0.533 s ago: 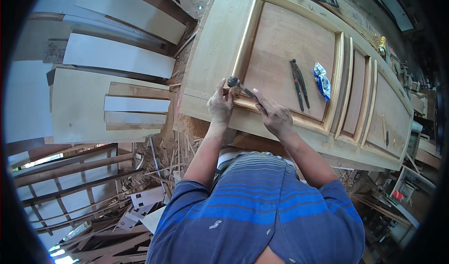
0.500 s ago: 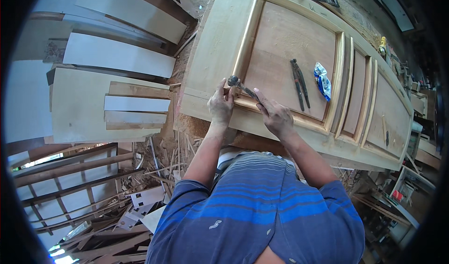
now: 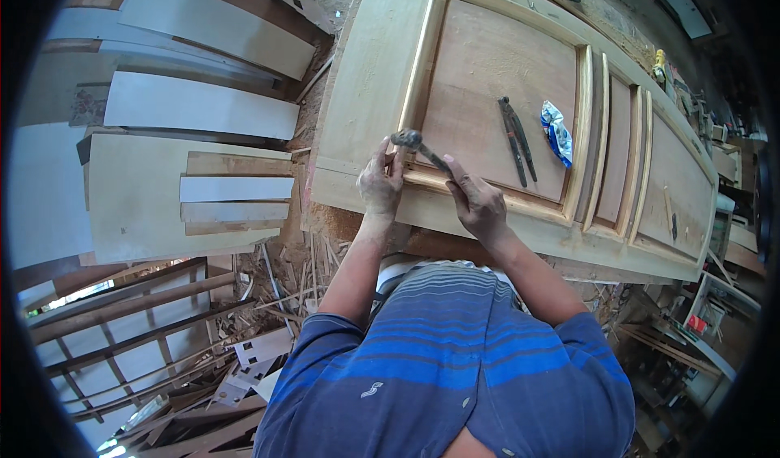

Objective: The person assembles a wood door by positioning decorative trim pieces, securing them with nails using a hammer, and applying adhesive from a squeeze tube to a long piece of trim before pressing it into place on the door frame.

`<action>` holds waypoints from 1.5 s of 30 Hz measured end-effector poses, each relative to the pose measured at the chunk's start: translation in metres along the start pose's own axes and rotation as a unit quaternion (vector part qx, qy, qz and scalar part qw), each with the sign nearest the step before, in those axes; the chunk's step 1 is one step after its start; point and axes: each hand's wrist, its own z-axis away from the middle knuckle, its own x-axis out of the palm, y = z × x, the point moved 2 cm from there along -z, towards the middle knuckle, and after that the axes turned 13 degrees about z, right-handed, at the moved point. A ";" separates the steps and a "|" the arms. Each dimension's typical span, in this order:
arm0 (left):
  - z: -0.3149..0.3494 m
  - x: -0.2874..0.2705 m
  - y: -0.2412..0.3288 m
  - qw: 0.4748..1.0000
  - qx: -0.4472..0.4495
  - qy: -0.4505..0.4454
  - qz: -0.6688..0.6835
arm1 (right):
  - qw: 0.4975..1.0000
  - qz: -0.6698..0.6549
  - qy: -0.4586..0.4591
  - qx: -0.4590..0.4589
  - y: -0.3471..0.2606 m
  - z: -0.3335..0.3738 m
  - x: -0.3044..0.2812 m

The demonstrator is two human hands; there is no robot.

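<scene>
My right hand (image 3: 481,204) grips a hammer (image 3: 433,159) by its handle, thumb stretched along it. The dark metal hammer head hangs just over the fingertips of my left hand (image 3: 380,183). Those fingertips are pinched together at the near left corner of a raised wooden moulding (image 3: 463,186); whatever is between them is too small or hidden to make out. The moulding frames a recessed panel on a pale wooden door (image 3: 370,84) lying flat in front of me. Pincers (image 3: 517,141) with dark handles and a blue and white packet (image 3: 556,133) lie on that panel, right of the hammer.
Stacked boards (image 3: 203,105) fill the left side, beyond the door's edge. Wood scraps (image 3: 284,287) litter the floor at the lower left. A yellow-handled tool (image 3: 659,64) lies by the door's far right edge. A thin stick (image 3: 668,209) rests on the right-hand panel.
The hammer head has tilted, its face now turned more toward the left above my left fingertips. Both hands stay at the corner. The whole view has shifted slightly.
</scene>
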 end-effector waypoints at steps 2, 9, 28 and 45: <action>0.000 0.000 0.000 1.000 -0.007 -0.010 0.004 | 1.000 0.020 -0.008 -0.010 0.007 0.002 0.008; 0.001 0.001 -0.003 1.000 0.005 -0.003 0.005 | 0.999 -0.019 -0.028 0.037 -0.003 0.000 0.001; -0.001 0.001 0.003 1.000 -0.015 -0.002 0.011 | 1.000 -0.001 0.013 -0.001 0.004 -0.007 -0.002; -0.023 -0.026 -0.013 0.973 -0.142 -0.087 0.161 | 0.974 -0.156 0.044 0.161 0.036 0.029 0.017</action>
